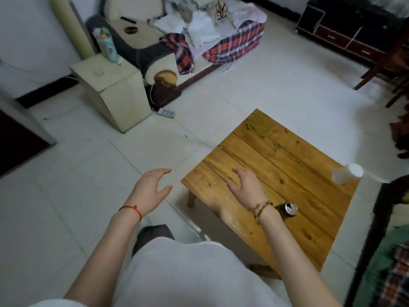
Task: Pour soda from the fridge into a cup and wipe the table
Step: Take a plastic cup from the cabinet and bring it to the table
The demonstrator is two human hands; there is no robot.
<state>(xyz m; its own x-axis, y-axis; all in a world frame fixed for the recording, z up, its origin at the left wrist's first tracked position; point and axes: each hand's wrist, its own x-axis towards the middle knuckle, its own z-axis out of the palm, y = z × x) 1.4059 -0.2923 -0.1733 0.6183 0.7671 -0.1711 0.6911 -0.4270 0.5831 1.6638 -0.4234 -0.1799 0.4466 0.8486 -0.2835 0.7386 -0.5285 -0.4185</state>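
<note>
- Looking down from the head camera, two bare forearms are seen stretched forward over a white shirt front, both hands empty.
- The left hand (pixel 152 189) is held over the white tiled floor (pixel 88 173), off the table's near left edge; its fingers are spread and slightly curled, thumb apart from the rest, nothing gripped. A red string bracelet (pixel 132 210) is worn at that wrist.
- The right hand (pixel 246 186) is held above the near left part of the wooden table (pixel 287 156), palm down, fingers loosely apart and bent, nothing clasped. Whether it touches the wood cannot be told. Thin brown bracelets (pixel 261 208) are worn at its wrist.
- A soda can (pixel 290 209) is stood upright on the table just right of the right wrist, its opened top facing the camera.
- A white plastic cup (pixel 347 173) is seen at the table's right edge, well apart from the right hand and beyond the can; whether it stands or lies tipped cannot be told.
- Beyond the left hand, across the floor, a small beige cabinet (pixel 115 94) is placed, and past it a couch (pixel 155 52) piled with white and plaid cloths.
</note>
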